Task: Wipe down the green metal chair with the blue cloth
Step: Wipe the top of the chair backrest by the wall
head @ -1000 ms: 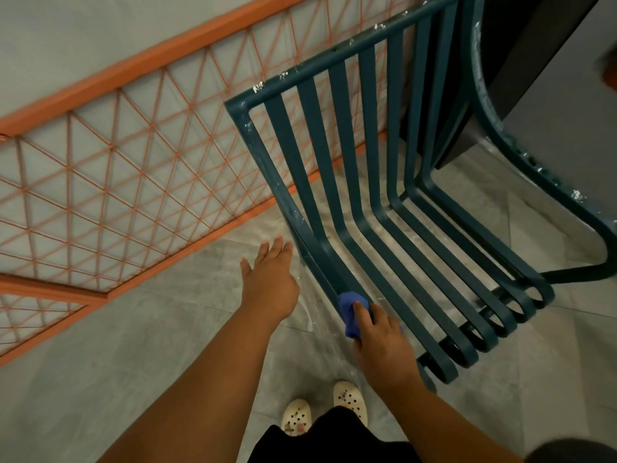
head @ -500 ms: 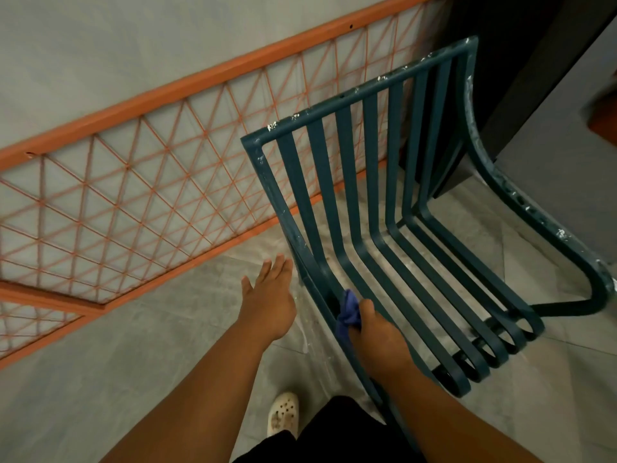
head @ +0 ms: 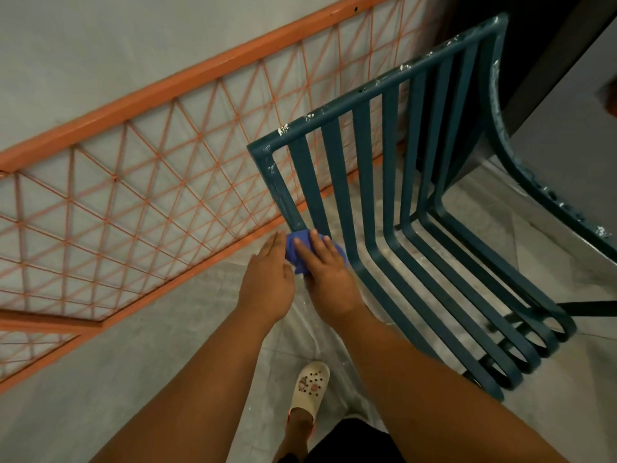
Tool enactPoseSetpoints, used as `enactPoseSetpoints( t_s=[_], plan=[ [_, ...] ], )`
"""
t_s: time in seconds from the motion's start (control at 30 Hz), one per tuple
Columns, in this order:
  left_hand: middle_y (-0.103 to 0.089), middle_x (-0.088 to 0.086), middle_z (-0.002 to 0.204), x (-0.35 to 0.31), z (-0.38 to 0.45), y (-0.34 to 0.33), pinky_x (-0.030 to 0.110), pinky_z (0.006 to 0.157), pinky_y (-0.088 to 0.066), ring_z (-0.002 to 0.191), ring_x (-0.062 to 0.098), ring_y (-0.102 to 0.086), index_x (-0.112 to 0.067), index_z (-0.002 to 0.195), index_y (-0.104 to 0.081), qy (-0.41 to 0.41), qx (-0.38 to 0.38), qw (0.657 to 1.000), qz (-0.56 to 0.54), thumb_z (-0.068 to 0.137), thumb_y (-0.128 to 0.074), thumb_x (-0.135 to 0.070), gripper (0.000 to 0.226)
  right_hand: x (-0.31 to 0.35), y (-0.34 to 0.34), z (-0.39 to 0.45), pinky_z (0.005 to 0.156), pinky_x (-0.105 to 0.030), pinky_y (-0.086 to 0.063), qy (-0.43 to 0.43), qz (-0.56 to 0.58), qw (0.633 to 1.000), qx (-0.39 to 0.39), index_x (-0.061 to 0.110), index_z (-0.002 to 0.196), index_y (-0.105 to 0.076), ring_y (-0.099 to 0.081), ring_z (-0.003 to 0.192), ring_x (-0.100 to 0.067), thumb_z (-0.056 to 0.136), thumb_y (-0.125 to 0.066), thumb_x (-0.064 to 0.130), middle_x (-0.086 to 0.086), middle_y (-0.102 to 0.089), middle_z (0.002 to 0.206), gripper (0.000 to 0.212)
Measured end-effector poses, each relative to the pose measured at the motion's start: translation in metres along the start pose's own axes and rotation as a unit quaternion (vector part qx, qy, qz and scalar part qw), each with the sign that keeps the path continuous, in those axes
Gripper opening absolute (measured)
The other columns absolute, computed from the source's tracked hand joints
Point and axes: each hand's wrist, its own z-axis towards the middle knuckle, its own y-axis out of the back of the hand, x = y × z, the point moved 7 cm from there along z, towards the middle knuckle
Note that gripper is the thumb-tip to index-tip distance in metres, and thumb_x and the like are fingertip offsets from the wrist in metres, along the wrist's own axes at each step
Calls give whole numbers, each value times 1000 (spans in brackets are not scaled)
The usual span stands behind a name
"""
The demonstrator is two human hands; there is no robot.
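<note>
Both hands meet at the green metal chair (head: 394,182)'s backrest base, right hand (head: 329,272) fingers (head: 312,243) spread pressing blue cloth (head: 297,252), left hand (head: 267,282) flat beside; white specks remain along top rail.

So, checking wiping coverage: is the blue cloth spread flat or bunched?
Bunched: the blue cloth sits wadded under the right hand.
</note>
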Motion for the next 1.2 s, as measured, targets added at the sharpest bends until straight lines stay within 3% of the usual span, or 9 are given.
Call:
enactPoseSetpoints(
  t_s=[0.1,0.23,0.33,0.47,0.57,0.77,0.9,1.07,1.2],
  plan=[
    [-17,-2,159,8,6,4,39,118,-21,143,21,-23,-21,152,-14,12,9,1000,8,100,-36,-14,56,-15,-17,-17,83,-53,-55,48,-78,996,15,19,128,-60,-40,132,-43,66,-80,-6,-13,-42,147,70],
    [-17,0,159,12,14,10,37,118,-18,144,18,-21,-19,151,-14,-7,7,1000,12,100,-36,-12,57,-36,3,-35,89,-42,-54,1,-29,999,-23,24,133,-55,-56,119,-34,81,-73,11,-10,-42,147,56],
    [-15,0,159,11,17,12,37,119,-16,145,15,-18,-18,151,-13,-11,10,1000,10,100,-35,-11,56,-34,8,-20,96,-36,-48,-86,27,994,-61,26,139,-46,-56,119,-29,91,-59,11,-6,-35,152,52],
    [-16,-2,159,11,21,12,36,118,-19,144,19,-21,-22,151,-13,-1,14,1000,-3,100,-35,-14,57,-11,-5,-13,96,-44,-44,11,-13,998,-57,21,137,-49,-46,129,-36,78,-75,5,-14,-42,146,67],
    [-17,-5,158,9,22,12,34,116,-22,143,20,-23,-26,151,-14,-9,16,1000,-22,101,-35,-16,56,-28,-6,-36,96,-36,-42,29,-50,997,-45,24,135,-51,-53,123,-34,73,-80,8,-11,-47,142,70],
    [-23,-3,157,5,26,15,30,111,-26,141,17,-27,-25,151,-16,-14,9,999,-50,100,-36,-14,56,-39,13,-22,98,-28,-48,-161,89,981,-61,34,139,-43,-61,109,-18,94,-56,21,-6,-58,133,49],
    [-28,-5,155,0,27,18,19,93,-30,128,7,-40,-29,151,-12,3,1,994,-107,97,-39,-7,64,-5,15,2,106,-22,-35,-98,109,985,-87,25,137,-49,-52,125,-20,88,-63,9,-7,-50,142,53],
    [-27,-2,156,0,31,29,18,95,-28,137,16,-35,-27,152,-8,8,-27,989,-143,97,-40,-5,67,-3,37,16,99,-32,-47,-147,169,963,-147,24,136,-50,-58,107,-14,90,-57,5,-4,-62,125,51],
    [-36,1,151,0,39,42,21,94,-36,128,18,-46,-24,151,-16,-4,-55,988,-147,96,-40,-7,63,44,44,49,105,-26,-37,-42,157,972,-170,26,143,-41,-42,130,-15,90,-59,6,-6,-42,148,59]
  ],
)
